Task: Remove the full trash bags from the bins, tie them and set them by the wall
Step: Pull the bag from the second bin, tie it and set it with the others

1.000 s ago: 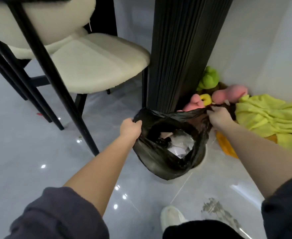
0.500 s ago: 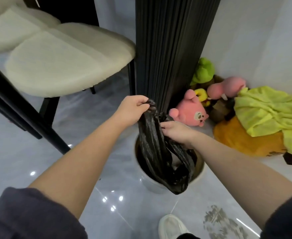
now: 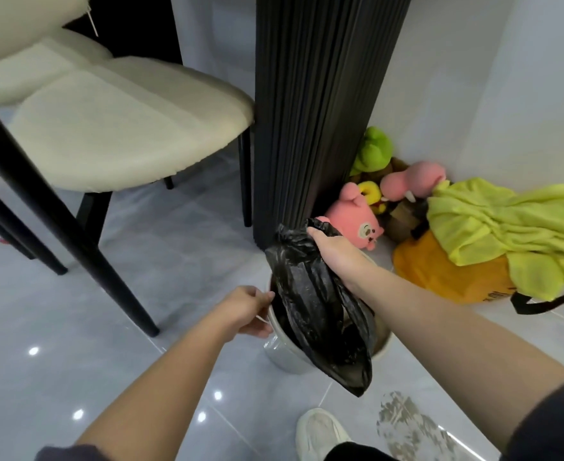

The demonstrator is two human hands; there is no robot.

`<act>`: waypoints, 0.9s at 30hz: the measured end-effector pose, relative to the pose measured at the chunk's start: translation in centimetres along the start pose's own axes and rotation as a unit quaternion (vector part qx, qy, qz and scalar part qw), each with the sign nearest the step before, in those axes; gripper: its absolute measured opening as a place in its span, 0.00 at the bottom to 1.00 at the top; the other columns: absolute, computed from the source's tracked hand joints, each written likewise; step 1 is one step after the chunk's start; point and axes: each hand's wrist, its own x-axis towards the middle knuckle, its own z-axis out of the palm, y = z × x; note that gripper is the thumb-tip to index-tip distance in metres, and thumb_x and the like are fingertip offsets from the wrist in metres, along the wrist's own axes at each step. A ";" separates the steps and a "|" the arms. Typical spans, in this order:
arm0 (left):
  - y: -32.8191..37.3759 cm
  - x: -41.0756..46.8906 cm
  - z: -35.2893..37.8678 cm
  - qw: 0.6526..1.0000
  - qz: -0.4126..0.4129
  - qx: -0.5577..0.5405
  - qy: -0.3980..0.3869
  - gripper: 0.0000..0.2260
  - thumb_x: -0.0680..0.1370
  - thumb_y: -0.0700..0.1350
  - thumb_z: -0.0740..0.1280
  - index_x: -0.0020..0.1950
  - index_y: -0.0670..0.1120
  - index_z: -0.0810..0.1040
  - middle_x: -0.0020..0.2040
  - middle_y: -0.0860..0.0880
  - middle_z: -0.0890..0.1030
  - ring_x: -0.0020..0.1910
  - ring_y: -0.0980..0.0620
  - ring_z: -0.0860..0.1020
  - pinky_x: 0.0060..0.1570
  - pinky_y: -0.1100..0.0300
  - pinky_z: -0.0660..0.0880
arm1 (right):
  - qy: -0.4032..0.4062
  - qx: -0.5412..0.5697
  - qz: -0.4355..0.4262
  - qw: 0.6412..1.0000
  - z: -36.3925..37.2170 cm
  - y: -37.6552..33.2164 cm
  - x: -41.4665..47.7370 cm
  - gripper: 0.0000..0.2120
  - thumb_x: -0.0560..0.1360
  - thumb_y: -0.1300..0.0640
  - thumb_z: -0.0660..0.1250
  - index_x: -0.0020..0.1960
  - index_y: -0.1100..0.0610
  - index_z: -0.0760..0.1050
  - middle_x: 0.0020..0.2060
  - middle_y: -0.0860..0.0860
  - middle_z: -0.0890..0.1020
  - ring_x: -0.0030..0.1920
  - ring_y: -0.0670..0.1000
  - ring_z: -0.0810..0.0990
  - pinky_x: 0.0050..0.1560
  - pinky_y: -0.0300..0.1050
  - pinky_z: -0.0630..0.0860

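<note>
**Bag bunched shut, held over bin**

Right hand (image 3: 335, 252): grip closed round the gathered neck of the black trash bag (image 3: 320, 314). The bag hangs down across the mouth of the round bin (image 3: 282, 351). Its contents are hidden because the top is bunched.

Left hand (image 3: 247, 311): fingers curled on the bin's near rim. The bin interior is mostly covered by the bag, so I can't tell what's in it.

The bin stands on the floor (image 3: 174, 261) beside a black ribbed column (image 3: 314, 111). By the wall (image 3: 506, 94) there are plush toys (image 3: 357, 221) and an orange bag (image 3: 440, 277) with yellow cloth (image 3: 493, 224) on top.
</note>
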 end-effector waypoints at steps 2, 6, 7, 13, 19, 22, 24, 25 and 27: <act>0.1 0.0 0.4 1.000 0.005 0.004 0.008 0.09 0.80 0.46 0.63 0.48 0.40 0.72 0.37 0.42 0.78 0.26 0.47 0.79 0.31 0.55 0.82 | -0.002 0.000 -0.025 1.000 -0.7 0.0 -0.7 0.20 0.73 0.42 0.66 0.51 0.59 0.79 0.46 0.52 0.81 0.50 0.54 0.79 0.50 0.43 0.72; 0.1 0.2 0.4 1.000 0.006 -0.001 0.019 0.09 0.79 0.46 0.65 0.43 0.41 0.72 0.36 0.42 0.78 0.27 0.46 0.79 0.31 0.55 0.82 | -0.014 -0.014 -0.064 0.998 -2.4 -0.4 -1.9 0.09 0.71 0.55 0.73 0.39 0.61 0.80 0.38 0.53 0.82 0.40 0.51 0.81 0.41 0.39 0.76; 0.1 0.1 0.3 1.000 0.005 -0.002 0.022 0.09 0.79 0.46 0.65 0.43 0.41 0.72 0.36 0.41 0.78 0.27 0.45 0.79 0.31 0.55 0.81 | -0.001 -0.018 -0.063 0.998 -2.8 -0.7 -1.8 0.08 0.70 0.58 0.73 0.41 0.63 0.80 0.38 0.54 0.82 0.40 0.52 0.81 0.42 0.42 0.76; 0.1 0.3 0.6 0.999 0.004 -0.026 0.047 0.11 0.79 0.45 0.64 0.40 0.40 0.73 0.32 0.41 0.78 0.24 0.47 0.79 0.29 0.57 0.80 | 0.045 0.020 -0.078 0.996 -5.8 -4.6 -2.8 0.12 0.59 0.61 0.75 0.41 0.60 0.79 0.40 0.57 0.83 0.39 0.56 0.82 0.44 0.46 0.81; 0.7 0.7 1.8 0.997 0.001 -0.050 0.067 0.11 0.80 0.44 0.63 0.42 0.38 0.71 0.31 0.40 0.75 0.22 0.46 0.76 0.22 0.60 0.76 | 0.054 0.063 -0.142 0.986 -7.8 -9.2 -4.7 0.08 0.68 0.72 0.66 0.37 0.60 0.77 0.30 0.54 0.78 0.26 0.49 0.77 0.27 0.33 0.72; 0.5 0.9 1.6 0.995 -0.010 -0.043 0.093 0.09 0.80 0.43 0.61 0.47 0.37 0.70 0.33 0.39 0.75 0.23 0.45 0.74 0.19 0.61 0.74 | 0.060 0.076 -0.170 0.981 -8.9 -11.7 -5.0 0.08 0.69 0.72 0.65 0.39 0.61 0.77 0.30 0.54 0.77 0.23 0.46 0.76 0.25 0.31 0.71; 0.5 0.8 1.6 0.992 -0.015 -0.073 0.101 0.06 0.80 0.40 0.61 0.50 0.37 0.69 0.34 0.39 0.75 0.24 0.44 0.75 0.19 0.60 0.75 | 0.051 0.072 -0.178 0.980 -9.1 -13.1 -5.5 0.07 0.69 0.71 0.65 0.42 0.61 0.76 0.33 0.57 0.76 0.30 0.51 0.75 0.29 0.36 0.71; 0.6 0.7 1.6 0.991 -0.016 -0.091 0.099 0.06 0.80 0.39 0.61 0.53 0.37 0.69 0.36 0.40 0.75 0.27 0.43 0.77 0.23 0.58 0.77 | 0.045 0.065 -0.184 0.980 -8.9 -13.5 -5.6 0.07 0.69 0.70 0.66 0.41 0.60 0.74 0.35 0.57 0.75 0.34 0.52 0.74 0.33 0.40 0.70; 0.9 -0.1 1.5 0.990 -0.016 -0.110 0.087 0.09 0.80 0.40 0.61 0.59 0.39 0.68 0.44 0.40 0.77 0.39 0.41 0.79 0.39 0.51 0.80 | 0.039 0.054 -0.190 0.979 -8.1 -14.0 -6.0 0.08 0.68 0.70 0.66 0.40 0.58 0.72 0.36 0.57 0.73 0.36 0.52 0.72 0.38 0.43 0.66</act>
